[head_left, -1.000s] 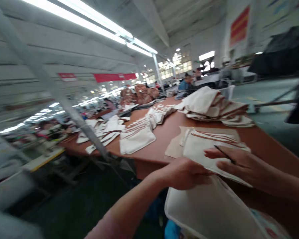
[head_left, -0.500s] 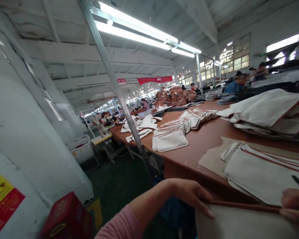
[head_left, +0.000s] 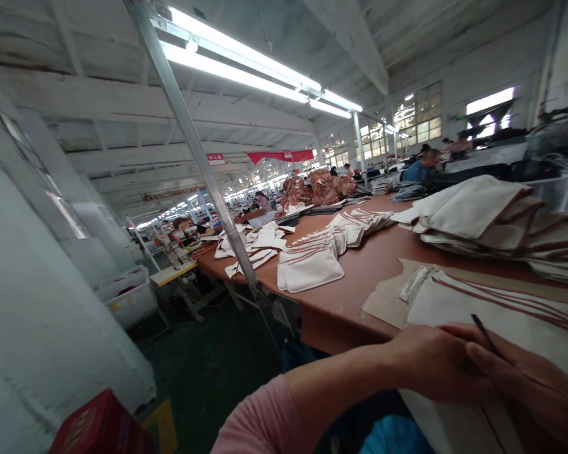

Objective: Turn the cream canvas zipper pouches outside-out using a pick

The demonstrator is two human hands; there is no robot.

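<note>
My left hand (head_left: pixel 438 362) reaches across from the left, back of the hand up, and meets my right hand (head_left: pixel 525 378). Its fingers are mostly hidden where the two hands overlap. From my right hand's fingers sticks up a thin dark pen-like tool (head_left: pixel 483 333); its lower end is out of sight. Just under both hands hangs an off-white fabric panel (head_left: pixel 430 413), partly covered by them. Beyond the hands, a stack of off-white panels with brown edging (head_left: pixel 435 304) lies on brown paper (head_left: pixel 383 299) at the table's near edge.
The brown-topped table (head_left: pixel 360 268) carries a fanned row of off-white pieces (head_left: pixel 312 268) and a taller pile (head_left: pixel 473 205) at right. A metal post (head_left: pixel 203 164) stands at its left edge. A red box (head_left: pixel 99 429) sits on the floor. Co-workers, one in blue (head_left: pixel 419 169), are farther back.
My left hand has moved right from the brown edge of the panel to meet my right hand. My right hand has come further into view with the dark tool. The view has shifted right.
</note>
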